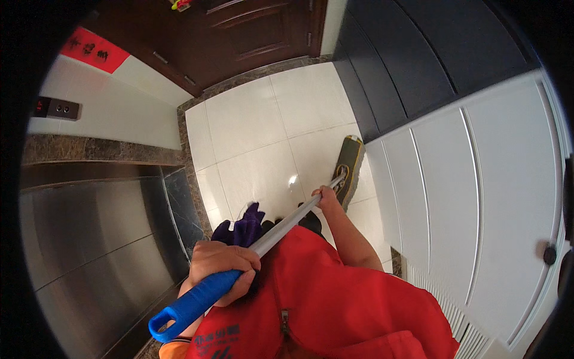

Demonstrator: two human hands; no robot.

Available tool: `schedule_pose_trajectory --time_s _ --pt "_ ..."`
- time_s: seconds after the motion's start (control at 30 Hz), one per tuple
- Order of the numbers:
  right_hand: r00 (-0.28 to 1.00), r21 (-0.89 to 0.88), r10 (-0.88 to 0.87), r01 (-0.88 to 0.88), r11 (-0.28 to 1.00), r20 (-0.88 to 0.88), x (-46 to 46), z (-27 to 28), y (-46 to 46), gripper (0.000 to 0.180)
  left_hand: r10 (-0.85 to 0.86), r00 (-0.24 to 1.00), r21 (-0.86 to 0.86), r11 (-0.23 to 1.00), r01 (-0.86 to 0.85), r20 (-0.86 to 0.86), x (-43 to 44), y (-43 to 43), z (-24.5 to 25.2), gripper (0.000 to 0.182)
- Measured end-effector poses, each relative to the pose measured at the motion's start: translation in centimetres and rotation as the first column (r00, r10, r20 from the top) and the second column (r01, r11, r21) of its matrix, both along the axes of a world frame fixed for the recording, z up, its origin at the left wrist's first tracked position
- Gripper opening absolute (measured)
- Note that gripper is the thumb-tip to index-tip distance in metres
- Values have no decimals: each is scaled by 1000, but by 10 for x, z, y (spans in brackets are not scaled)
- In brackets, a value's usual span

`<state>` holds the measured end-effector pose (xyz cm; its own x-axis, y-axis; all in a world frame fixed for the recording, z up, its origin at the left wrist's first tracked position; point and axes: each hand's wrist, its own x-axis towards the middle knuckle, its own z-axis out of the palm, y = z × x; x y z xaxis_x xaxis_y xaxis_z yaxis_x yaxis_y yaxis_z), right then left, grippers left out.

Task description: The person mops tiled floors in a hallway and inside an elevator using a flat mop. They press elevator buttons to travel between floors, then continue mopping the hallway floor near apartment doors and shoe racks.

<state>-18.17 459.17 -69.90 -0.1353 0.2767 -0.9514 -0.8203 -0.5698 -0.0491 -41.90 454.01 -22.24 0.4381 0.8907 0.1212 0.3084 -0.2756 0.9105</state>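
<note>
My left hand is closed around the pole just above the blue plastic grip, which ends in a hanging loop. Lower down, my right hand grasps the metal mop pole. The pole slants away to a flat mop head with a grey pile edge and yellow trim, lying on the tiles beside the white panel. A purple cloth hangs just beyond my left hand; what holds it is hidden.
Glossy cream floor tiles have a dark marble border. A brown door stands ahead. Metal elevator doors and a call panel are on the left. White panels and dark panels line the right.
</note>
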Motion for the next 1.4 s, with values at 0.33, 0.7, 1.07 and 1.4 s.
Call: schedule_pose_trajectory --time_s 0.33,0.7,1.07,1.4 --pt "999 69 -40 41 997 -11 -49 17 168 17 52 998 60 997 -54 36 -44 122 -33 7" --pt "944 -40 278 -276 960 179 -31 -15 258 18 50 990 -172 985 -27 131 -70 237 -57 7" --pt "910 -19 414 -415 910 -9 -147 5 427 17 546 835 -44 834 -549 -70 -76 297 -22 4" --pt "656 4 755 -755 656 9 -277 43 372 5 933 356 -88 350 -933 -61 -88 208 20 12"
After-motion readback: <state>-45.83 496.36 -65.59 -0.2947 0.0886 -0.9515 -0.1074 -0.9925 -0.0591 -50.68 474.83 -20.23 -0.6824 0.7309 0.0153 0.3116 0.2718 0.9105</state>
